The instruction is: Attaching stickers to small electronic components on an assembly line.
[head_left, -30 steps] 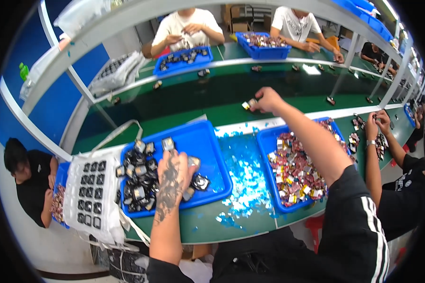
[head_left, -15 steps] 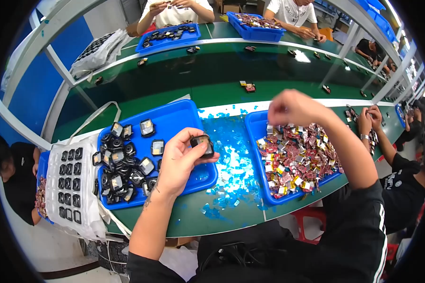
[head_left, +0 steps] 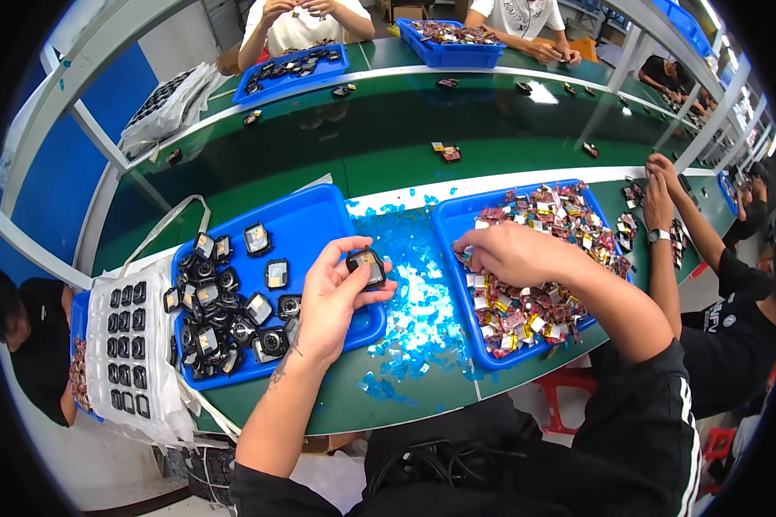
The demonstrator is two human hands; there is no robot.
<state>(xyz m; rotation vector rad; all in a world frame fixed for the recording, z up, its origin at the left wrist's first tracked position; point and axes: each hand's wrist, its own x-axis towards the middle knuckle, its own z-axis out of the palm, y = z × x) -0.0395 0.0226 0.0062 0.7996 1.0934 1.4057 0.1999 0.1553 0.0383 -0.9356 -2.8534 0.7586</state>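
Left hand holds a small black case; right hand digs in the tray of parts.

The left hand's [head_left: 332, 297] fingers [head_left: 379, 293] clamp a small black case [head_left: 366, 265] above the left blue tray [head_left: 319, 215] of similar black cases. The right hand [head_left: 500, 254] rests curled in the right blue tray [head_left: 457, 220] of small colourful parts [head_left: 535, 310]; its fingertips are hidden, so their grip is unclear. Blue film scraps [head_left: 409, 302] litter the green worktop [head_left: 336, 405] between the trays.

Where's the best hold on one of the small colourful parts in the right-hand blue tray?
Probably pinch one loose part by its short edges, coming straight down from above: they lie flat and jumbled in the right blue tray, whose raised walls block a sideways approach. The right hand already reaches in this way.
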